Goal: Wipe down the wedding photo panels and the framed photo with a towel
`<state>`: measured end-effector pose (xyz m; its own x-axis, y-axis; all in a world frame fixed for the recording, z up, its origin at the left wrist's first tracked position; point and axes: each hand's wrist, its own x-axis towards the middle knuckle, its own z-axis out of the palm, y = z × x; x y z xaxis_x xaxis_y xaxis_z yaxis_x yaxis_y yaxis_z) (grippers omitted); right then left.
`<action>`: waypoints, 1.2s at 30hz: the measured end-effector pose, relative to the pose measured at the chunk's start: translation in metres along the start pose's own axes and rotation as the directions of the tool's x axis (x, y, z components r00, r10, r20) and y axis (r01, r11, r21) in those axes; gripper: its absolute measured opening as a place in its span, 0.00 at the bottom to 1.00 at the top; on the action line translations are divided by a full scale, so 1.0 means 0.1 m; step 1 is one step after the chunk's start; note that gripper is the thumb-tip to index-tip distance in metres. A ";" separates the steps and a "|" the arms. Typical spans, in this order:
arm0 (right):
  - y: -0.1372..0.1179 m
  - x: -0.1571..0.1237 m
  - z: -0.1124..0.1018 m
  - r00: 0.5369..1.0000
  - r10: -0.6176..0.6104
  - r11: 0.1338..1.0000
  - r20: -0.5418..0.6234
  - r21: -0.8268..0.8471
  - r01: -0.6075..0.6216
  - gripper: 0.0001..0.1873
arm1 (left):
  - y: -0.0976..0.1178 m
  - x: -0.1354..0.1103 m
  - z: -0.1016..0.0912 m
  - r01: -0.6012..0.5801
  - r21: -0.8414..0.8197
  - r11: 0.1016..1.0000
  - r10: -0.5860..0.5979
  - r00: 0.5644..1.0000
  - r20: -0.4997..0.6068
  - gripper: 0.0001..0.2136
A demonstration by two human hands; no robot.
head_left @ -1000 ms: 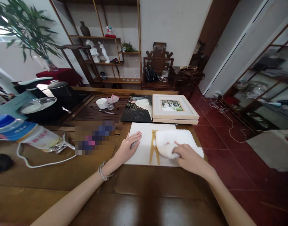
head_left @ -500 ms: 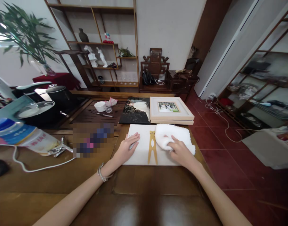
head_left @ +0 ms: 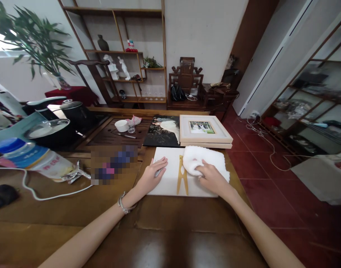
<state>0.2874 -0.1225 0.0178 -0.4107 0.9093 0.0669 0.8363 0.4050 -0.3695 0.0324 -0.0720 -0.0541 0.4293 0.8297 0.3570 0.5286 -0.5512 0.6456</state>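
Observation:
A white panel (head_left: 169, 186) lies flat on the brown wooden table. On its middle is a yellow two-legged flat piece (head_left: 179, 182) with a slot and small holes near its top. My left hand (head_left: 153, 175) rests on the panel's left side, fingers stretched toward the yellow piece but apart from it. A white towel (head_left: 215, 160) covers much of the panel's right half and overlaps the upper right edge of the yellow piece. My right hand (head_left: 212, 178) presses into the bunched towel, its fingers closed on the cloth and its fingertips partly hidden in the folds.
Behind the panel lie stacked picture frames (head_left: 226, 137) and a dark photo panel (head_left: 156, 139). A white bowl (head_left: 121, 125) sits on the tea tray (head_left: 103, 138). To the left are a large plastic bottle (head_left: 44, 163), a white cable (head_left: 61, 195) and a lidded pan (head_left: 55, 139).
The camera view has turned slightly left. My right hand and the towel have shifted a little left across the panel, closer over the yellow piece. My left hand stays in place.

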 end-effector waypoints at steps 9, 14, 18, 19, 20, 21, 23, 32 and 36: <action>-0.45 -0.37 -0.15 0.971 0.000 1.000 0.241 0.006 -0.002 0.17 | 0.01 0.00 0.01 0.013 0.008 1.000 -0.013 1.000 -0.007 0.15; -0.30 0.08 -0.16 0.990 0.009 0.997 0.139 -0.072 0.002 0.16 | 0.00 0.00 0.00 0.007 0.016 1.000 -0.007 1.000 -0.001 0.15; -0.21 0.30 0.02 0.996 -0.057 0.997 0.075 -0.050 0.061 0.21 | -0.01 0.00 0.00 -0.001 0.018 1.000 0.001 1.000 0.001 0.14; -0.23 0.28 0.06 0.996 -0.068 0.997 0.065 -0.044 0.070 0.23 | -0.01 0.00 0.00 -0.002 0.015 1.000 0.002 1.000 -0.002 0.14; -0.28 0.22 0.09 0.995 -0.074 0.996 0.068 -0.041 0.077 0.24 | -0.01 0.00 0.00 -0.003 0.012 1.000 0.003 1.000 -0.006 0.14; -0.35 0.14 0.11 0.993 -0.077 0.996 0.087 -0.042 0.081 0.24 | 0.00 0.00 0.00 -0.003 0.009 1.000 0.003 1.000 -0.009 0.14; -0.52 -0.04 0.12 0.982 -0.091 0.994 0.163 -0.050 0.101 0.22 | 0.00 0.00 0.00 -0.005 0.007 1.000 0.005 1.000 -0.012 0.14; -0.59 -0.11 0.12 0.966 -0.217 0.976 0.139 -0.005 0.220 0.18 | -0.01 0.00 -0.01 -0.010 0.007 1.000 0.010 1.000 -0.001 0.14; -0.18 0.15 0.23 0.966 -0.258 0.966 -0.026 -0.023 0.258 0.22 | -0.03 0.00 -0.01 -0.001 0.015 1.000 0.001 1.000 0.005 0.15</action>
<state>0.2577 -0.1181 0.0043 -0.6033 0.7760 0.1839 0.7102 0.6277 -0.3187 0.0304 -0.0709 -0.0556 0.4332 0.8289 0.3539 0.5390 -0.5530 0.6354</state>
